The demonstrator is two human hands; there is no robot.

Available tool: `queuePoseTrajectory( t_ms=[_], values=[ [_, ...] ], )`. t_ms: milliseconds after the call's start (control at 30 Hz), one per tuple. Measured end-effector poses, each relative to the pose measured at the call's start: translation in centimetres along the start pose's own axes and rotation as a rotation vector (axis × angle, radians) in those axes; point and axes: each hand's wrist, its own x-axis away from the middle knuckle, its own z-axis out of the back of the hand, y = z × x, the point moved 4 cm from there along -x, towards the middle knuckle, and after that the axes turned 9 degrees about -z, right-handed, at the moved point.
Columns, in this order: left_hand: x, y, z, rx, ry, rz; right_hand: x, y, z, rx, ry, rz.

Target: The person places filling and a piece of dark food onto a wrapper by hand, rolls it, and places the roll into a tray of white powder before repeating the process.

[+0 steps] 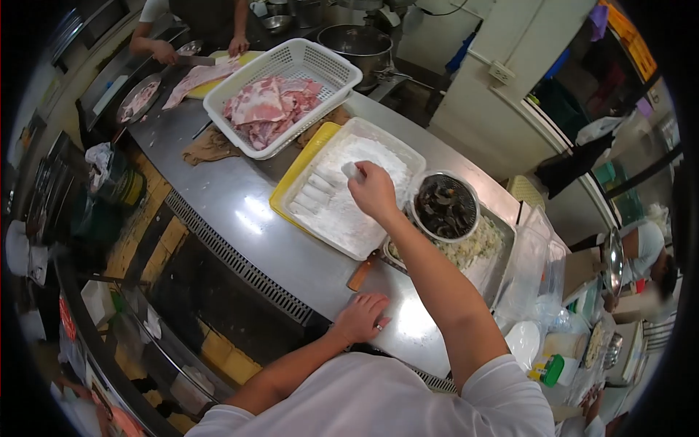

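My right hand (373, 188) is above a white tray of flour (346, 222), its fingers closed on a small flour-coated white piece (352, 172). Several long floured pieces (314, 193) lie side by side along the tray's left part. Beneath the tray a yellow tray or board (279, 191) sticks out. My left hand (360, 318) rests on the steel table by its near edge, fingers lying on the surface and holding nothing. Close to it is a knife with a wooden handle (358, 275), its blade mostly hidden.
Right of the flour stand a round basket of dark pieces (445, 205) and a metal tray of chopped filling (473, 244). A white crate (293, 51) holds raw meat (266, 105). At the far end, another person's hand (164, 52) holds a knife by meat on a yellow board.
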Motion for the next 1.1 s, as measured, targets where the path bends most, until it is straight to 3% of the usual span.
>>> queuePoseTrajectory(
  t_ms=[233,300,500,600,800,867,933,1000,1100],
  values=[
    [-0.5,0.1,0.8,0.098,0.073,-0.015,-5.9,-0.4,-7.0,0.195,-0.096,0.073],
    [-0.5,0.0,0.9,0.112,0.063,-0.013,-6.5,0.1,-7.6,0.285,-0.216,-0.003],
    [-0.6,0.0,0.9,0.107,0.062,-0.021,-6.4,-0.2,-7.5,0.342,-0.215,0.037],
    [-0.5,0.1,0.8,0.106,0.079,-0.012,-5.9,-1.0,-7.2,0.413,-0.131,0.108],
    [-0.3,-0.1,0.4,0.078,-0.010,-0.001,2.9,-1.5,-0.3,0.017,0.151,0.264],
    [-0.4,0.0,0.5,0.069,-0.001,-0.004,8.5,-0.5,3.1,-0.176,0.024,-0.016],
    [-0.4,-0.1,0.2,0.062,0.009,-0.015,14.0,3.8,5.2,-0.290,0.021,-0.118],
    [-0.2,-0.4,-0.4,0.056,0.021,-0.025,19.6,7.9,7.7,-0.308,-0.004,-0.348],
    [-0.2,-1.0,0.2,0.035,0.001,0.007,27.0,14.2,11.1,-0.282,0.164,-0.464]
  ],
)
